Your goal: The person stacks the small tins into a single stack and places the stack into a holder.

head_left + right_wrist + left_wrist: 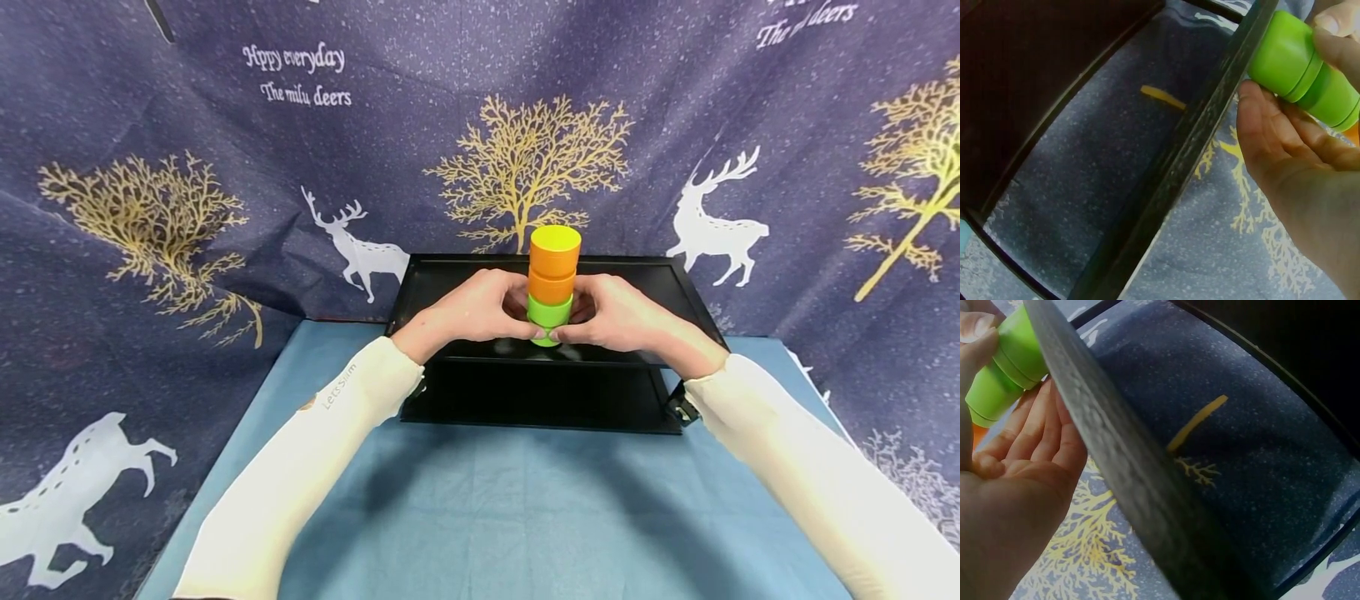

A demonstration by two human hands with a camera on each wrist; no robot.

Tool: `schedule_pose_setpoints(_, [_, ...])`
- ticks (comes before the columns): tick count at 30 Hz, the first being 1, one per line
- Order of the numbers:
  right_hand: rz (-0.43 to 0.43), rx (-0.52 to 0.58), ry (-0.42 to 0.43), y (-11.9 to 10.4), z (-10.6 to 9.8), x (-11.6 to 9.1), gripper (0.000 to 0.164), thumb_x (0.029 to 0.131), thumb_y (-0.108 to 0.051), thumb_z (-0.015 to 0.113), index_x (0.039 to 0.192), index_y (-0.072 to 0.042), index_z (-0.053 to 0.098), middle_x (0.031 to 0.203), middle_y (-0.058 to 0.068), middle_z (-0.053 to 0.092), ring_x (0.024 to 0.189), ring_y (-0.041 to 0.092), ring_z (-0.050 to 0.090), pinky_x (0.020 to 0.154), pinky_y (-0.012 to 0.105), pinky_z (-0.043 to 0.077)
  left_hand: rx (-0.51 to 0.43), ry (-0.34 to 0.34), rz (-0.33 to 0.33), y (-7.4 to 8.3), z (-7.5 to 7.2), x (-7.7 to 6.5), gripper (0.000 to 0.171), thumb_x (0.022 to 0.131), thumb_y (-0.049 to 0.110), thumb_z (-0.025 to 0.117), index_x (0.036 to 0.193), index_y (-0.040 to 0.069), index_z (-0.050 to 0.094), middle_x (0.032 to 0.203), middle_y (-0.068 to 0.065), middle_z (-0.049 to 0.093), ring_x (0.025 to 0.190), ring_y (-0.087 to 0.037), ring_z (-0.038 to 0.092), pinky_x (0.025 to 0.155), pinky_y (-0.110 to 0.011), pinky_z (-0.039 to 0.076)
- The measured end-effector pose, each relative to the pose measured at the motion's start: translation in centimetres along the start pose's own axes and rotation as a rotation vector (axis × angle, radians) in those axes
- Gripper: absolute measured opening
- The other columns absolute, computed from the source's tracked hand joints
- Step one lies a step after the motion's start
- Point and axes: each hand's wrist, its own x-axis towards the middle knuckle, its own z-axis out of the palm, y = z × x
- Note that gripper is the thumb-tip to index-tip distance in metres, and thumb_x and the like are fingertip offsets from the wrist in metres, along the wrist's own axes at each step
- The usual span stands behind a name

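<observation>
An upright stack of round stacking cups stands at the middle of the upper black shelf (465, 268), its lower end close to the surface. The top cup (555, 260) is orange with a yellow upper face; another orange cup (551, 289) sits below it. Two green cups (549, 312) form the lower part. My left hand (480, 308) grips the green part from the left, thumb in front and fingers behind. From the right, my right hand (618, 315) holds the same part, and the thumb tips nearly meet. Both wrist views show green cups (1022, 347) (1288, 53) between thumb and fingers.
Below the upper shelf lies a lower black shelf (540, 396), on a table with a blue cloth (495, 508). A dark patterned curtain (360, 142) with deer and gold trees hangs behind. The shelf's edge (1110, 444) crosses the left wrist view close to the hand.
</observation>
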Motion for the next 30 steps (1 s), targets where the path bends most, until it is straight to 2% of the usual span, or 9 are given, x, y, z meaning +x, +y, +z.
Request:
schedule_pose_setpoints(13, [-0.009, 0.006, 0.007, 0.7, 0.3, 0.2, 0.048, 0.089, -0.019, 0.087, 0.130, -0.004, 0.066, 0.107, 0.009, 0.077, 0.098, 0.023, 0.077, 0.090, 0.044, 0.063, 0.006, 0.011, -0.020, -0.4, 0.3, 0.1, 0.043, 0.091, 0.029, 0.086, 0.128, 0.012, 0.069, 0.107, 0.007, 0.078, 0.095, -0.008, 0.073, 0.092, -0.029, 0.059])
schedule_pose_setpoints(30, [0.020, 0.046, 0.011, 1.2, 0.7, 0.1, 0.050, 0.090, -0.018, 0.087, 0.133, -0.005, 0.065, 0.111, 0.008, 0.077, 0.100, 0.023, 0.076, 0.093, 0.044, 0.062, -0.006, 0.036, -0.008, -0.4, 0.5, -0.2, 0.041, 0.091, 0.028, 0.086, 0.126, 0.012, 0.069, 0.109, 0.004, 0.075, 0.096, -0.009, 0.072, 0.091, -0.028, 0.059])
